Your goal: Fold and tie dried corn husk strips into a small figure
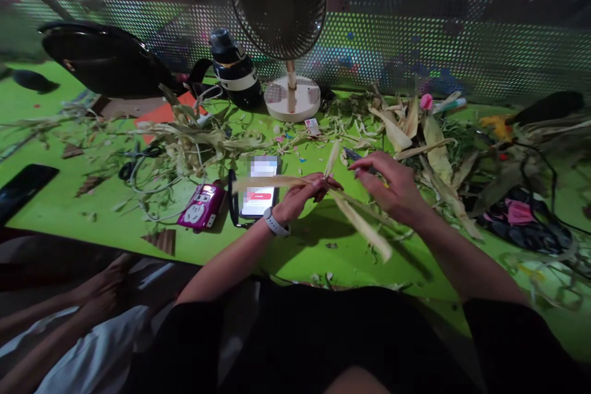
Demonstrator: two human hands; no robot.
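Note:
Pale husk strips (362, 225) cross at the fingers of my left hand (302, 197), which is closed on them. One strip points left over the phone, one stands up and others run down to the right. My right hand (390, 181) is just right of the crossing, fingers bent, with a dark pointed tool (354, 154) at its fingertips. What its other fingers hold is hard to make out. The lit phone (261, 188) lies left of my left hand on the green table (295, 258).
A fan (292, 98) and a dark bottle (237, 77) stand at the back. Husk heaps (438, 148) lie right and left. A purple power adapter (201, 208) with a white cable is at the left. Another person's hands (104, 286) show at lower left.

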